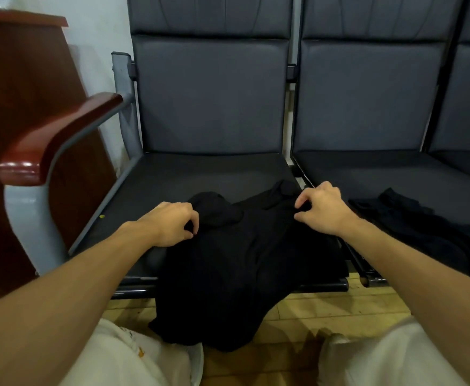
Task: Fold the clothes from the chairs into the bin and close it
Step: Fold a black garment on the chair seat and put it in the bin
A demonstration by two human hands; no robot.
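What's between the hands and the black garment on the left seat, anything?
Nothing visible. The left hand and right hand both pinch the black garment near its far edge. The bin is not in view, so that path cannot be judged.

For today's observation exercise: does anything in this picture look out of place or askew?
The black garment lies crumpled on the left seat, its lower part hanging over the front edge toward the floor. A small yellow scrap sits on that seat.

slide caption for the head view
Left hand and right hand pinch a black garment draped over the front of a chair seat; another dark garment lies on the next seat.
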